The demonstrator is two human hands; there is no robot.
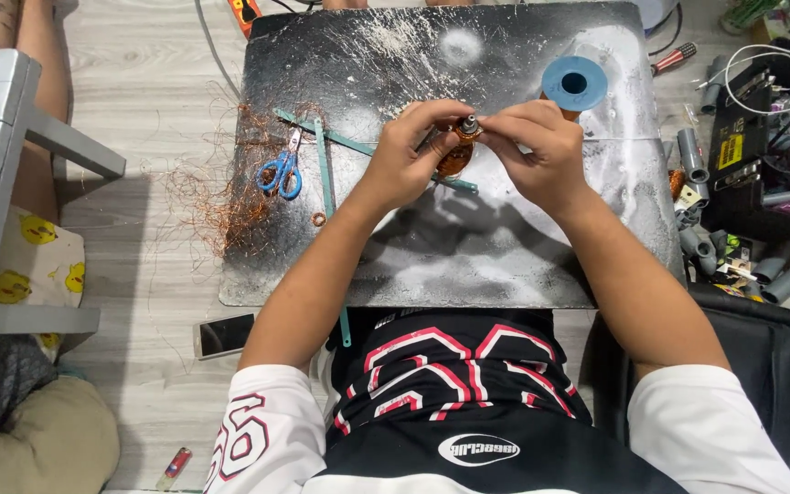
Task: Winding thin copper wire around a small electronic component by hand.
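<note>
Copper coil [454, 155] between both hands, scissors [281, 171], blue spool [574, 83] nearby

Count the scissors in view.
1. The blue-handled scissors lie on the dark board, left of the left hand, beside the tangle of copper wire. Others could hide in the clutter at right.

Dark work board [468, 265] — matt, scuffed, dusted with white powdery streaks; small coil [457, 151] wound in glossy copper wire with a metal tip; loose tangle of fine copper wire [221, 187]; scissors [282, 169] with smooth blue plastic handles — floor [157, 82] pale wood-grain planks.
</note>
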